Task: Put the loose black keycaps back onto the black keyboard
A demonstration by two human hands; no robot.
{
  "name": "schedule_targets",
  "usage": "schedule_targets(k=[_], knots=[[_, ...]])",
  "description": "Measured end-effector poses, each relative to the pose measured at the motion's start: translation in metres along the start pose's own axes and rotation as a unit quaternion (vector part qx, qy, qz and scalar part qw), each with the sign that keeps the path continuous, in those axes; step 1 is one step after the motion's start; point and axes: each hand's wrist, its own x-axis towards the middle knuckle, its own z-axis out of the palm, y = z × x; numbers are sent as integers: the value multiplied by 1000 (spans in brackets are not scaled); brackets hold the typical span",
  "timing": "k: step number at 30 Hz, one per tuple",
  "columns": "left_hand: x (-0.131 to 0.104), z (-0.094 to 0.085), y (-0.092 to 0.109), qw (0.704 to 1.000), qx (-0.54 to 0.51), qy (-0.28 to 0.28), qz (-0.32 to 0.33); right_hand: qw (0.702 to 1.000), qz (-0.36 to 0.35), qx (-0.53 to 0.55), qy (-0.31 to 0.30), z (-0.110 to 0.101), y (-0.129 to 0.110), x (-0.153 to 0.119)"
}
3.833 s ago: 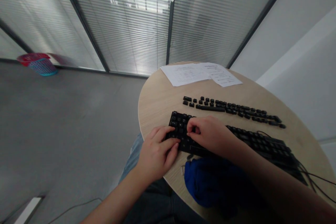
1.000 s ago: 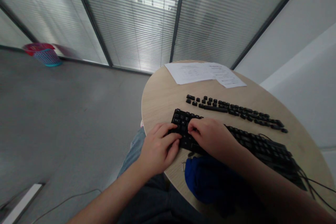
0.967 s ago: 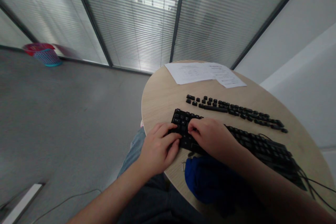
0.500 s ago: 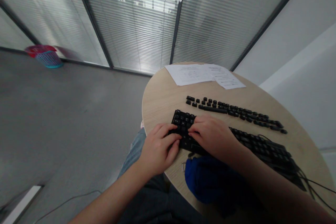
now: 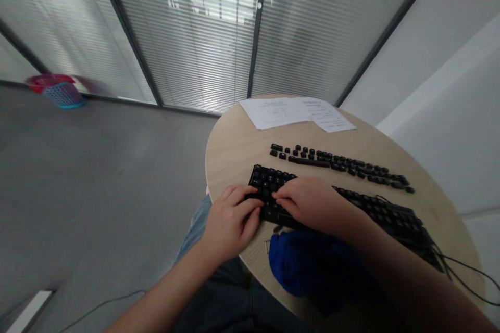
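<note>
A black keyboard [image 5: 269,179] lies at the table's near left edge, partly hidden under my hands. My left hand [image 5: 234,218] rests over its left end, fingertips on the keys and thumb by the front edge, holding it. Over the keys just right of that, my right hand [image 5: 308,200] is closed, thumb and index finger pressed together; whatever is between them is too small to tell. Behind the keyboard, loose black keycaps [image 5: 312,162] lie in rows, a long spacebar-like one among them.
A second black keyboard [image 5: 385,216] with cables [image 5: 453,265] lies to the right. A blue cloth-like bundle [image 5: 297,260] sits at the table's front edge under my right forearm. Printed papers [image 5: 277,113] lie at the back. A basket [image 5: 62,94] stands on the floor left.
The view has shifted slightly, so everything sits a little further left. My right hand's fingers have drawn closer together over the keys; the left hand keeps its place on the keyboard.
</note>
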Motion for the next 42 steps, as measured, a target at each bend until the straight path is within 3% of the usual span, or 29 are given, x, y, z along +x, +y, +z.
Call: schedule_targets(k=[7, 12, 24, 30, 33, 38, 42], knots=[[2, -1, 1, 1000, 11, -1, 4, 999, -35, 3, 22, 2, 7, 1], [2, -2, 1, 1000, 18, -1, 5, 1000, -18, -12, -1, -3, 0, 1], [2, -2, -1, 1000, 19, 7, 13, 996, -3, 90, 26, -4, 16, 2], [2, -1, 1, 997, 66, -4, 41, 970, 79, 171, 157, -28, 51, -4], [1, 2, 3, 993, 80, -18, 82, 955, 117, 196, 192, -35, 77, -1], [1, 4, 6, 992, 51, -53, 103, 954, 188, 144, 184, -34, 122, 28], [2, 5, 4, 991, 48, -78, 93, 958, 234, 103, 127, -24, 147, 57]])
